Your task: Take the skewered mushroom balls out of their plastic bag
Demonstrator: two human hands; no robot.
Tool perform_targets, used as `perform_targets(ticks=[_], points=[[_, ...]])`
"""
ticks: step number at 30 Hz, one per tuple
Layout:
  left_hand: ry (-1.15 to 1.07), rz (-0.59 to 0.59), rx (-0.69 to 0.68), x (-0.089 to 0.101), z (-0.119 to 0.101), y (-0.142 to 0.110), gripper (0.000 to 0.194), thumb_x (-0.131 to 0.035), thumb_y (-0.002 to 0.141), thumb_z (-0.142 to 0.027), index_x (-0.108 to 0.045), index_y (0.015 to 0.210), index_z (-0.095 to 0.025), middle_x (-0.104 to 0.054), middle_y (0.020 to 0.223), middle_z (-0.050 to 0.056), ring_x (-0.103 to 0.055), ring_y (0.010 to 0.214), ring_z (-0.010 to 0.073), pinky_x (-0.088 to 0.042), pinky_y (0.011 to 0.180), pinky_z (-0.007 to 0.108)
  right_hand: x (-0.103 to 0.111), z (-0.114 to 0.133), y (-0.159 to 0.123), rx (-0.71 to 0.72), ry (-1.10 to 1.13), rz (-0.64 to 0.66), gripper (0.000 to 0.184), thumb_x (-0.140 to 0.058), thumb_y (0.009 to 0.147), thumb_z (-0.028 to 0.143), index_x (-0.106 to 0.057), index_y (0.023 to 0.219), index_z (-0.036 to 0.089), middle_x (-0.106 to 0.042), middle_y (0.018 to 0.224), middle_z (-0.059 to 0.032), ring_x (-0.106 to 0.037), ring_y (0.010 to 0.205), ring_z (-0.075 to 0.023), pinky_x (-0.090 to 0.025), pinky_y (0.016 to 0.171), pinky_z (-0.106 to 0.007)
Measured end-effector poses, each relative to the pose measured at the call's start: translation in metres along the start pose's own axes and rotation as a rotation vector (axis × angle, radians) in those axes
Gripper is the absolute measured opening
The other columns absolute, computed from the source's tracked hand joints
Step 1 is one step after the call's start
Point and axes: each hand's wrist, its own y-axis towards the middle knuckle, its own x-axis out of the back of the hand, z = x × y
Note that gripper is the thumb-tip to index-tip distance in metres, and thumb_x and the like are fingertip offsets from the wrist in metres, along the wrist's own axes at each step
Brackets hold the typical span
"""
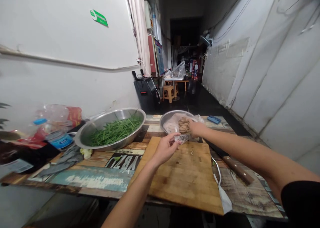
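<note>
Left hand (165, 149) and right hand (196, 128), arms outstretched, both gripping the plastic bag (178, 126).

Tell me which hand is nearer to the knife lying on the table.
Right. The right hand is at the plastic bag by the small bowl, just above the knife. The left hand is over the cutting board, farther left.

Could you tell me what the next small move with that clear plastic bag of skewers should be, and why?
Probably draw a few skewers out with the right hand while the left hand steadies the plastic bag. Both hands already grip the bag over the small metal bowl, and the cutting board below lies bare.
</note>
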Motion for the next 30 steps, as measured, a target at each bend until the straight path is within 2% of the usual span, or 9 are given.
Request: perform_targets(ticks=[5,9,15,19,22,25,30], points=[[0.0,0.019,-0.004,0.0,0.004,0.001,0.04,-0.054,0.078,-0.021,-0.058,0.116,-0.01,-0.067,0.083,0.006,-0.059,0.063,0.0111,-0.046,0.059,0.02,0.002,0.006,-0.015,0.012,-0.136,-0.102,0.036,-0.058,0.093,0.03,-0.054,0.125,0.014,-0.06,0.118,-0.01,-0.061,0.101,-0.0217,-0.055,0.084,-0.041],[0.004,0.017,-0.02,-0.003,0.003,0.001,0.038,-0.054,0.078,-0.022,-0.059,0.115,-0.011,-0.066,0.081,0.004,-0.058,0.061,0.0106,-0.046,0.058,0.02,0.01,0.01,-0.017,0.079,-0.221,-0.162,0.028,-0.058,0.093,0.029,-0.059,0.116,0.013,-0.058,0.123,-0.0104,-0.054,0.115,-0.0252,-0.048,0.094,-0.046],[-0.02,0.035,-0.008,-0.004,0.003,-0.001,0.038,-0.052,0.078,-0.02,-0.058,0.115,-0.011,-0.066,0.082,0.004,-0.059,0.063,0.0104,-0.047,0.06,0.02,0.015,0.012,-0.014,0.083,-0.294,-0.134,0.033,-0.061,0.092,0.032,-0.058,0.118,0.012,-0.06,0.116,-0.0108,-0.06,0.102,-0.0221,-0.052,0.087,-0.041],[-0.014,0.035,-0.001,-0.005,0.004,-0.002,0.04,-0.053,0.078,-0.02,-0.058,0.116,-0.01,-0.067,0.081,0.005,-0.06,0.063,0.0109,-0.048,0.061,0.022,0.016,0.012,-0.015,0.195,-0.318,-0.138,0.028,-0.059,0.092,0.03,-0.06,0.114,0.014,-0.057,0.123,-0.0095,-0.053,0.116,-0.0251,-0.045,0.096,-0.047],[-0.006,0.028,-0.022,-0.006,0.002,-0.002,0.039,-0.054,0.079,-0.022,-0.058,0.116,-0.011,-0.068,0.082,0.005,-0.06,0.064,0.0115,-0.048,0.062,0.022,0.017,0.011,-0.014,0.244,-0.304,-0.121,0.037,-0.058,0.093,0.032,-0.054,0.126,0.016,-0.053,0.13,-0.0102,-0.051,0.119,-0.0261,-0.044,0.098,-0.048],[0.013,0.032,-0.052,-0.008,0.0,-0.002,0.038,-0.054,0.08,-0.023,-0.06,0.116,-0.013,-0.069,0.085,0.006,-0.062,0.067,0.0124,-0.049,0.064,0.022,0.02,0.012,-0.01,0.216,-0.283,-0.073,0.047,-0.059,0.092,0.036,-0.048,0.134,0.017,-0.051,0.134,-0.0119,-0.054,0.116,-0.0263,-0.047,0.096,-0.048],[0.052,0.037,-0.05,-0.009,0.001,-0.003,0.039,-0.054,0.081,-0.023,-0.061,0.117,-0.012,-0.07,0.084,0.007,-0.062,0.066,0.0128,-0.05,0.066,0.023,0.029,0.016,-0.005,0.128,-0.243,-0.025,0.046,-0.06,0.091,0.037,-0.051,0.13,0.014,-0.052,0.131,-0.0133,-0.053,0.118,-0.0273,-0.046,0.097,-0.048]])
